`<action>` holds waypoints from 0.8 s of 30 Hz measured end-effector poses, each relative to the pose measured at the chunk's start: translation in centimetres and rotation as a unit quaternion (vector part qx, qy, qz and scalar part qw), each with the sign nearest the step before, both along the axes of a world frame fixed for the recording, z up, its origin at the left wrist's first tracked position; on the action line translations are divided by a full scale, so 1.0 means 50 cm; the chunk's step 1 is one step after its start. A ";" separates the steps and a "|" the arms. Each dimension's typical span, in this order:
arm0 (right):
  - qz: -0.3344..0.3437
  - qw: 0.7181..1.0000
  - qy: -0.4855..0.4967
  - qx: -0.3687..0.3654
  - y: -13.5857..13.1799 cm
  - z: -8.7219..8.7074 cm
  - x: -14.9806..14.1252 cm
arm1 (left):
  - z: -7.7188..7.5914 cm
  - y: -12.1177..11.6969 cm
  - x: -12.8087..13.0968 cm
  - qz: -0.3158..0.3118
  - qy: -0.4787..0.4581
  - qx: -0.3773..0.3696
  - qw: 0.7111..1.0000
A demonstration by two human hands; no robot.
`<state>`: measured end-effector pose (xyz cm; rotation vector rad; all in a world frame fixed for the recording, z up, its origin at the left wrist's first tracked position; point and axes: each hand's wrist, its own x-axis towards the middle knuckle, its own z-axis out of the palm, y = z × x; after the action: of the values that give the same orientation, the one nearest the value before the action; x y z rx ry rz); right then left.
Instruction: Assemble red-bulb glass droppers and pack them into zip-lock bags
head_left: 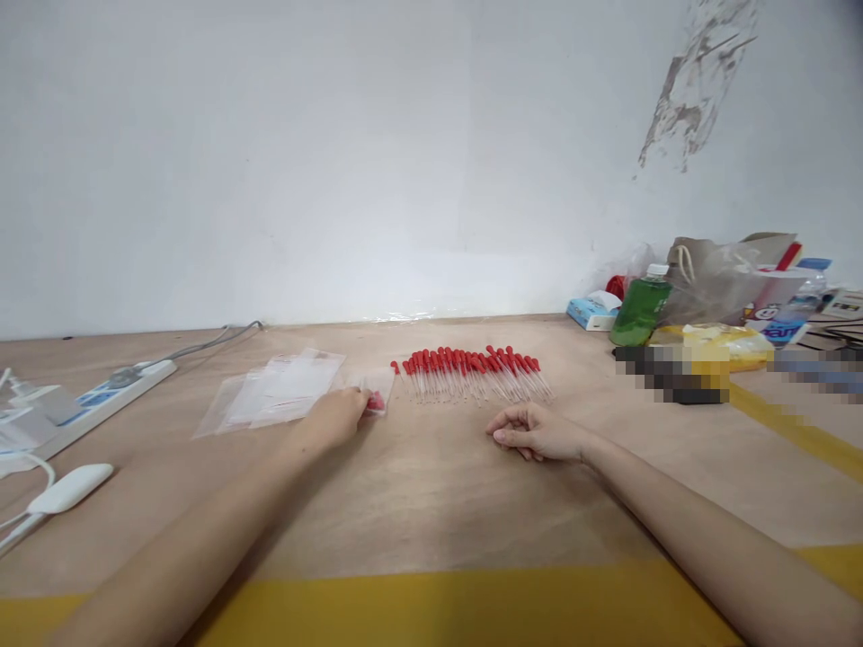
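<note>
The left hand's (337,418) fingers are hidden behind its own back, so how they meet the small clear plastic bag with red inside (374,395) cannot be told. Both forearms are cut off by the lower picture edge. Near the tabletop's (431,503) right edge, a pixelated patch (674,373) blurs some items. The white power strip (101,400) at the left edge is cut off.

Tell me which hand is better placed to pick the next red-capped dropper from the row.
Right, probably. The right hand rests loosely curled and empty just in front of the row of droppers, while the left hand is on a small clear bag.
</note>
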<state>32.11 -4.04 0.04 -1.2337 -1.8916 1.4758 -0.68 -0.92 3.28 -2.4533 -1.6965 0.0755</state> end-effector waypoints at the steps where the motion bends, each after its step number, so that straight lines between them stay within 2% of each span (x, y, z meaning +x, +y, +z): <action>1: -0.002 1.000 -0.001 0.001 0.000 -0.001 0.000 | -0.003 0.019 -0.001 0.011 0.001 0.010 1.000; 4: -0.004 1.000 -0.003 0.009 0.001 -0.004 0.000 | 0.003 0.058 -0.007 0.021 -0.009 0.012 1.000; 8: -0.002 1.000 0.006 0.007 0.000 -0.006 0.000 | 0.038 0.088 -0.055 0.024 -0.052 -0.029 0.998; 9: -0.002 1.000 0.007 0.005 0.000 -0.006 0.000 | 0.046 0.094 -0.073 0.055 -0.098 -0.040 0.993; 10: -0.004 1.000 0.006 0.004 -0.001 -0.005 -0.001 | 0.051 0.100 -0.092 0.116 -0.142 -0.022 0.983; 12: -0.005 1.000 0.005 0.004 -0.001 -0.004 -0.002 | 0.050 0.111 -0.130 0.193 -0.166 0.023 0.967; 13: -0.006 1.000 0.005 0.004 -0.002 -0.003 -0.002 | 0.045 0.115 -0.147 0.240 -0.176 0.054 0.953; 15: -0.005 1.000 0.007 0.006 -0.002 -0.003 -0.004 | 0.031 0.120 -0.178 0.358 -0.216 0.114 0.901; 17: -0.007 1.000 0.007 0.006 -0.002 -0.003 -0.004 | 0.017 0.120 -0.203 0.401 -0.239 0.124 0.876; 21: -0.012 1.000 0.002 0.006 -0.002 -0.004 -0.004 | 0.015 0.114 -0.240 0.404 -0.278 0.103 0.865; 24: -0.009 1.000 0.001 0.010 -0.002 -0.005 -0.003 | 0.026 0.110 -0.249 0.383 -0.321 0.128 0.857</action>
<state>31.98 -4.11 -0.20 -1.2368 -1.8846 1.4450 -13.11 4.56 4.56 -1.5367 -2.6344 -0.9029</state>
